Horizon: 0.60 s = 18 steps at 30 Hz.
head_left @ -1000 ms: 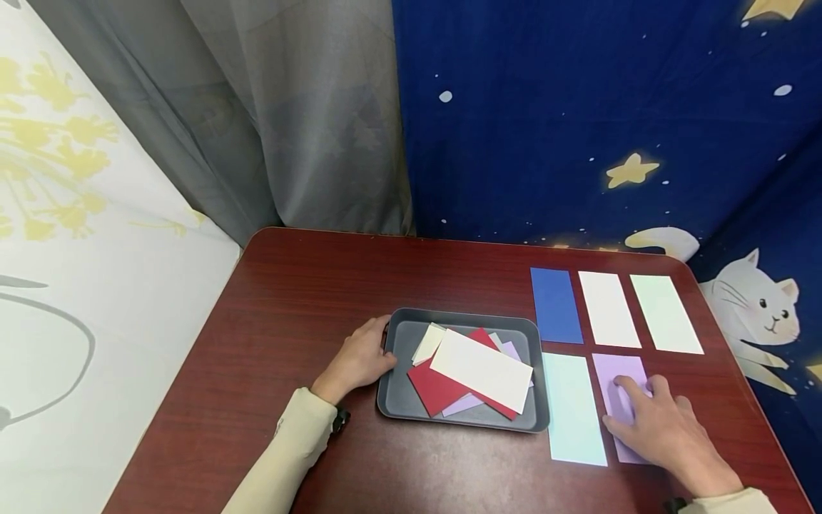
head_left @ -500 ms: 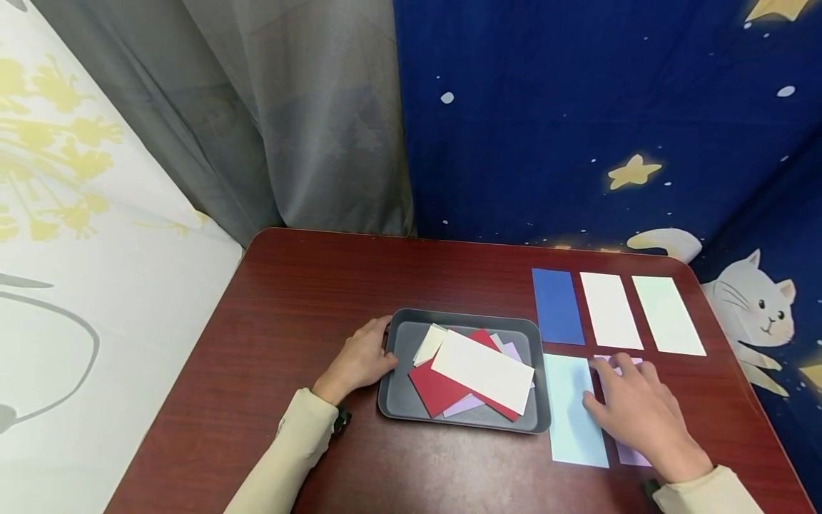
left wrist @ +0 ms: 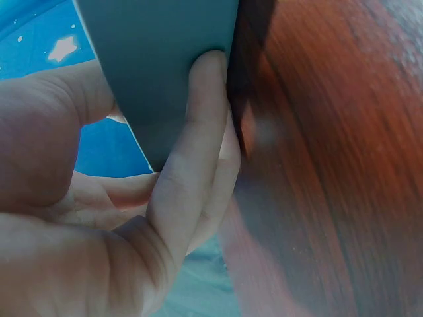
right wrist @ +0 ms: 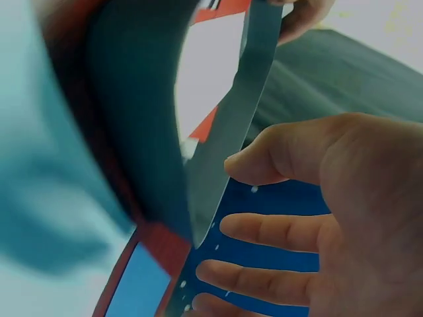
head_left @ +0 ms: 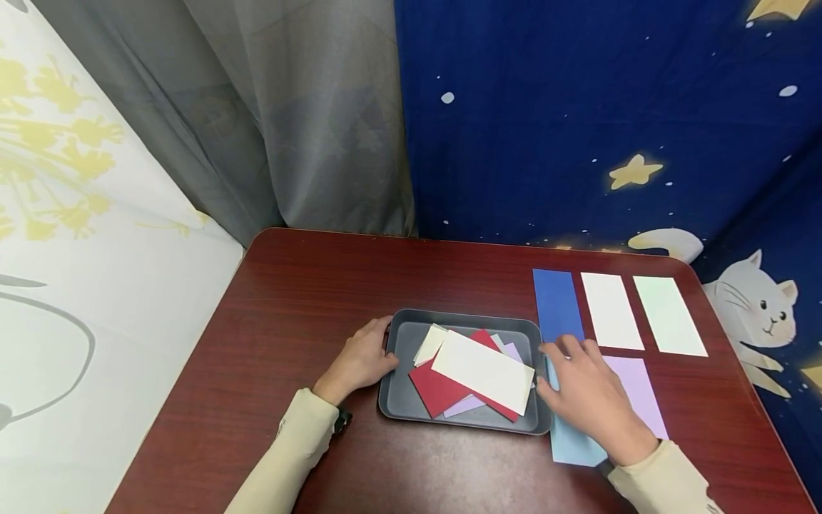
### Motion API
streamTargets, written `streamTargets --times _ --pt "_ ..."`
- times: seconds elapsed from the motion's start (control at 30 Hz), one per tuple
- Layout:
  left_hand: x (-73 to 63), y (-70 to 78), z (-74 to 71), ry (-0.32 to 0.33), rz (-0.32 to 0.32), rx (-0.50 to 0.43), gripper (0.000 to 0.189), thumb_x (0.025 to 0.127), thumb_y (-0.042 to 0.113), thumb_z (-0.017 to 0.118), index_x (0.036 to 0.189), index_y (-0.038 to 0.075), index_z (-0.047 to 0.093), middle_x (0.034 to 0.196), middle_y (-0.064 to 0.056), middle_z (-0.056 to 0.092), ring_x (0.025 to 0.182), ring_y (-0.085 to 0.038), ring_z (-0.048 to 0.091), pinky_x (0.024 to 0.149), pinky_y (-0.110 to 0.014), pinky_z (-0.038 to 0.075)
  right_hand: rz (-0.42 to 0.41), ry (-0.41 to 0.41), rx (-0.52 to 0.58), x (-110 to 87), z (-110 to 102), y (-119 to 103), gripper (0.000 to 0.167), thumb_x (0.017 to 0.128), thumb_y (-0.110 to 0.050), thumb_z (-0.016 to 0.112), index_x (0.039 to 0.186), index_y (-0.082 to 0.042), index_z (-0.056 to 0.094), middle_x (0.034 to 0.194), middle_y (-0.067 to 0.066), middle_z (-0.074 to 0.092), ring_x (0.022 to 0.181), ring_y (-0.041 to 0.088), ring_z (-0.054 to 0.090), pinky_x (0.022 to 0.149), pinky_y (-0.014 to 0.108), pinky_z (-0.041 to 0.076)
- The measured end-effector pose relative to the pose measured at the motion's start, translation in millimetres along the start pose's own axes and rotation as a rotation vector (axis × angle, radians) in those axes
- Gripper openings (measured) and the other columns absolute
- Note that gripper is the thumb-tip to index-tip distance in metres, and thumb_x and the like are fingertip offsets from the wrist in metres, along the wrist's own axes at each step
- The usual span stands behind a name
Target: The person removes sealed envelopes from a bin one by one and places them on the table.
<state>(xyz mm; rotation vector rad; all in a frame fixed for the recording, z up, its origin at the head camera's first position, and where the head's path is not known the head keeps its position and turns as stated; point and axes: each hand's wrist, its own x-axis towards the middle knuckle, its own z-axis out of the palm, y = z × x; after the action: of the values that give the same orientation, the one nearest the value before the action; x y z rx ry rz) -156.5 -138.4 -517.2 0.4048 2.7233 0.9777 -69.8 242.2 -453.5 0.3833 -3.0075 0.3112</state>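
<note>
A dark grey rectangular tray [head_left: 401,407] lies on the table, holding a loose pile of paper cards: a cream card [head_left: 481,368] on top, with red [head_left: 437,389] and lilac ones partly covered below. At the tray's left end my left hand [head_left: 362,357] grips the wall, its fingertips against the grey side [left wrist: 152,59] in the left wrist view. My right hand [head_left: 587,389] hovers at the tray's right end, fingers loosely spread and holding nothing. In the right wrist view its thumb is right at the rim. Beneath that hand a pale blue card [head_left: 574,446] is partly hidden.
To the tray's right, laid in rows, are a blue card [head_left: 557,303], a white card [head_left: 612,310], a pale green card [head_left: 670,314] and a lilac card [head_left: 636,385]. Curtains hang behind the dark red wooden table [head_left: 308,278].
My right hand has moved left from the lilac card, across the pale blue card, to the tray's right end. The left hand stays on the tray, and the cards lie as before.
</note>
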Motion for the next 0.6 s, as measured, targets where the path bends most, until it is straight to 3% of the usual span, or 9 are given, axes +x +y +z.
streamTargets --times 0.1,0.23,0.37,0.47,0.6 --pt "6.9 -15.3 9.4 0.016 0.019 0.027 0.08 0.088 0.014 0.073 0.162 -0.002 0.046 0.14 -0.02 0.061 0.077 -0.018 0.058 0.079 -0.048 0.052 -0.04 0.012 -0.002 5.6 0.7 -10.4 0.048 0.085 -0.02 0.086 0.127 0.0 0.076 0.12 0.021 0.067 0.105 0.042 0.06 0.069 0.053 0.061" --pt "7.6 -12.1 8.8 0.017 0.012 0.047 0.08 0.087 0.014 0.074 0.16 -0.004 0.047 0.141 -0.022 0.061 0.078 -0.018 0.059 0.081 -0.048 0.053 -0.093 0.005 0.002 12.6 4.2 -22.0 0.05 0.084 -0.02 0.088 0.129 -0.001 0.075 0.122 0.02 0.067 0.106 0.039 0.06 0.068 0.049 0.061" --pt "-0.7 9.4 -3.6 -0.004 -0.02 0.028 0.077 0.088 0.008 0.071 0.159 -0.006 0.048 0.142 -0.024 0.061 0.077 -0.019 0.06 0.084 -0.051 0.053 -0.151 -0.005 0.012 18.2 10.3 -32.7 0.054 0.083 -0.021 0.091 0.131 -0.001 0.073 0.126 0.021 0.067 0.11 0.04 0.06 0.072 0.047 0.061" --pt "-5.9 20.7 -10.1 -0.014 -0.041 0.004 0.077 0.088 0.006 0.072 0.16 -0.006 0.048 0.143 -0.023 0.06 0.076 -0.019 0.061 0.085 -0.051 0.053 -0.171 -0.032 0.006 22.1 15.2 -40.1 0.063 0.082 -0.027 0.094 0.137 -0.004 0.072 0.132 0.022 0.066 0.119 0.043 0.06 0.083 0.052 0.062" --pt "-2.1 6.6 -2.4 -0.004 -0.003 0.031 0.077 0.087 0.007 0.071 0.159 -0.007 0.047 0.14 -0.024 0.06 0.076 -0.02 0.06 0.08 -0.047 0.053 -0.187 -0.092 0.003 26.2 21.0 -47.2 0.073 0.081 -0.033 0.096 0.145 -0.01 0.07 0.143 0.023 0.063 0.129 0.046 0.058 0.088 0.058 0.062"
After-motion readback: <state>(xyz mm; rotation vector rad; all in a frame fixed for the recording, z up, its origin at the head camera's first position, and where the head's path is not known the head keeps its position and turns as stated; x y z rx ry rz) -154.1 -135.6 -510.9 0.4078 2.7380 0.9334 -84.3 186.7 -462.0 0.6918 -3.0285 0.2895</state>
